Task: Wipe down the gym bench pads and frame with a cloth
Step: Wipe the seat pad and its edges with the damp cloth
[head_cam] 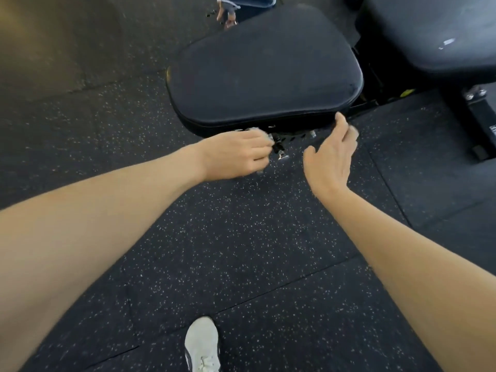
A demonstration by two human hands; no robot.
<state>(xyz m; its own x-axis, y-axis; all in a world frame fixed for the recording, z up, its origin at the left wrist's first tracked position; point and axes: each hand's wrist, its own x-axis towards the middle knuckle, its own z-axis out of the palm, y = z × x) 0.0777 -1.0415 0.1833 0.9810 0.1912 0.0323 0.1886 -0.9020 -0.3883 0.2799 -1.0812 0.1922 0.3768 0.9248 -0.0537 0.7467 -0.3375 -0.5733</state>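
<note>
The black seat pad [263, 73] of the gym bench fills the upper middle of the view. My left hand [236, 154] is curled just under the pad's near edge, gripping a small pale cloth [253, 129] of which only a bit shows above the knuckles, pressed against the metal frame and adjustment pin [280, 151] below the seat. My right hand [332, 154] is beside it with relaxed, spread fingers; its fingertips touch the pad's lower right edge. It holds nothing.
The bench's back pad [440, 33] rises at the upper right, with the black frame foot [480, 122] below it. Speckled black rubber flooring [241, 251] lies all around. My white shoe [202, 345] is at the bottom. Another person's hand [226, 14] shows at the top.
</note>
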